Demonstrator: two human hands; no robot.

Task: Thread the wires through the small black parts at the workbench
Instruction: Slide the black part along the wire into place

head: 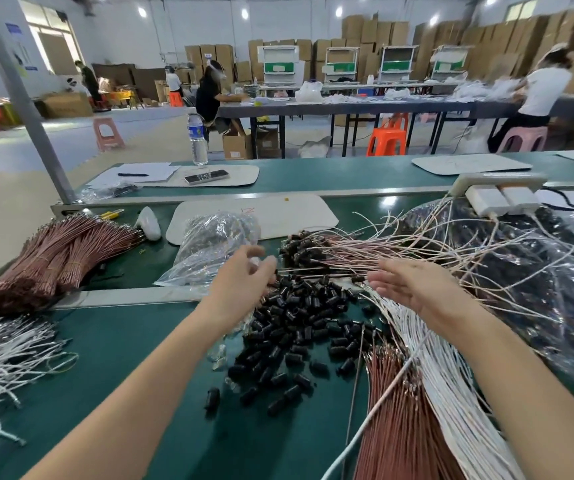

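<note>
A heap of small black parts lies on the green bench between my arms. Beyond it, wires with black parts on their ends fan out to the right. Loose white wires and brown wires lie under my right forearm. My left hand hovers at the far left edge of the heap, its fingers blurred, spread and holding nothing I can see. My right hand is held over the fanned wires with straight fingers pointing left and an empty palm.
Tied brown wire bundles and loose white wires lie at the left. A clear bag of black parts sits behind my left hand, and large bags crowd the right. Farther back are a white mat, a power strip and a water bottle.
</note>
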